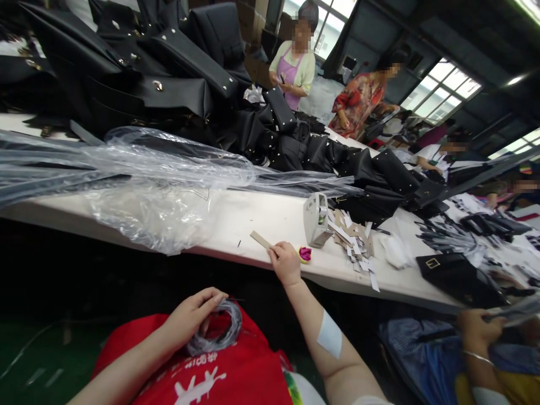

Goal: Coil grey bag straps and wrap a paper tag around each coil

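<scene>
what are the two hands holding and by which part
The right hand pinches a tan strip by one end; the left hand holds a grey coil at its upper edge.

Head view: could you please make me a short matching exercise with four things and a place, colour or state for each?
Column one
1. Left hand
2. Right hand
3. Cloth over the lap
4. Pale device

Column two
A. Red, with pale print
B. Standing on the white table beside loose strips
C. Holding a grey coil
D. Pinching a flat beige strip

Pairs: 1-C, 2-D, 3-A, 4-B
</scene>
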A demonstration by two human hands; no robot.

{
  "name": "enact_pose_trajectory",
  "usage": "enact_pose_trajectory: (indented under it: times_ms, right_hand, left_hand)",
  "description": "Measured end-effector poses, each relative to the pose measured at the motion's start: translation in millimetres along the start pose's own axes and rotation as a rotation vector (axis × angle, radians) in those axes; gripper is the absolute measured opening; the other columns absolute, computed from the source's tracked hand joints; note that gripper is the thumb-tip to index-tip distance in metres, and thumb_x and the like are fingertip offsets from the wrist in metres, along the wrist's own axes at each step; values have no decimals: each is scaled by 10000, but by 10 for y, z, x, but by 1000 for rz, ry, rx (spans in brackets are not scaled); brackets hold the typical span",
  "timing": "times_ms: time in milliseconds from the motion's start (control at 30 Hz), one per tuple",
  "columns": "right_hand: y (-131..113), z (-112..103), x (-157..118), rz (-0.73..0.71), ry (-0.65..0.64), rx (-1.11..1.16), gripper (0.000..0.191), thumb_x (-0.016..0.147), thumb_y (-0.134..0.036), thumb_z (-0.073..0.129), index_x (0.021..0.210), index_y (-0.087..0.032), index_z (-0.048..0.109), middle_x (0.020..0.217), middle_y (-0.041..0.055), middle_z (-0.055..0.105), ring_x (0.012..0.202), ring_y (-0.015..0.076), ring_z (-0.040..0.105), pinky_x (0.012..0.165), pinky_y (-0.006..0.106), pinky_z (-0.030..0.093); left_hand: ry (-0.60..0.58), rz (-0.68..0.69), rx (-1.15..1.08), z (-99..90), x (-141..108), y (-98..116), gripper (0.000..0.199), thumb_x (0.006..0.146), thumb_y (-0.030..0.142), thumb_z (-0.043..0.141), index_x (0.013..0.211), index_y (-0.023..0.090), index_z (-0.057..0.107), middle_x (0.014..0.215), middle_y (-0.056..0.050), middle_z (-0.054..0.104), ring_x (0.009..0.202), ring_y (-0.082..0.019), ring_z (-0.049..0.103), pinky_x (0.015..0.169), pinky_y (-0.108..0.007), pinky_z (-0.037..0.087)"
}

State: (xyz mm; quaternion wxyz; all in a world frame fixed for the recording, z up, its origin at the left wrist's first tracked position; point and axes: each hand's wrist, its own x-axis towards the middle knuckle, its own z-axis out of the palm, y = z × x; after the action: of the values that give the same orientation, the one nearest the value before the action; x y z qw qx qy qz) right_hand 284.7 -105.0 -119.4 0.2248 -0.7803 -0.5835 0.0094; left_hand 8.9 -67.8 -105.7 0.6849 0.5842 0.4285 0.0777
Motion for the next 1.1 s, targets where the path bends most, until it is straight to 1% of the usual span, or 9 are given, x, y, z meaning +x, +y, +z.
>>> enact_pose_trajectory:
  times_ms: [167,267,433,733,833,933,1000,1100]
  right_hand:
    - [-30,-64,53,62,-30,-24,170,893,-295,574,898,-210,722,865,47,638,848,166,569,797,263,414]
    - [-55,-103,94,79,-63,-66,153,878,-316,597,920,-233,718,860,33,638,852,165,578,774,256,412]
    - [-133,-155,151,88,-148,-165,182,900,-323,558,922,-254,725,889,35,638,851,163,579,708,253,404]
    - [-161,-202,168,113,-199,-191,241,936,-342,498,961,-248,719,934,37,643,896,166,592,749,255,420]
    - [-208,-235,188,77,-263,-275,282,959,-334,444,979,-227,704,963,60,641,910,184,599,756,272,435]
    - [-279,-264,246,37,-354,-366,307,962,-242,392,973,-160,687,967,117,641,899,211,615,753,297,455]
    - [-317,-277,308,37,-380,-377,286,931,-182,403,954,-126,682,949,145,645,866,223,630,734,308,470]
    - [-352,-298,401,56,-385,-359,258,891,-193,439,931,-127,686,923,154,658,832,237,649,705,318,494]
  left_hand:
    - [-30,-13,38,-17,29,-8,610,735,710,490,971,161,613,481,48,492,415,-127,412,430,-226,294]
    - [-31,-16,33,-21,33,-12,605,734,711,491,968,165,607,523,39,524,425,-128,420,439,-236,307]
    - [-34,-16,38,-10,31,-7,599,753,701,481,981,159,597,519,42,512,433,-128,412,454,-239,312]
    - [-36,-12,29,-13,21,-35,596,759,701,486,984,162,600,446,62,448,424,-126,397,447,-225,285]
    - [-33,-10,18,-6,19,-34,597,751,709,490,976,168,607,453,60,455,425,-123,386,435,-222,270]
    - [-34,-8,33,-6,15,-18,622,737,727,492,986,170,616,452,59,461,432,-125,386,430,-222,269]
    - [-33,-9,54,-21,1,-18,650,727,744,489,1002,170,622,449,59,470,436,-130,400,436,-227,287]
    - [-19,-7,89,-68,-46,-38,704,701,777,489,1022,168,638,425,67,471,439,-142,439,475,-242,359]
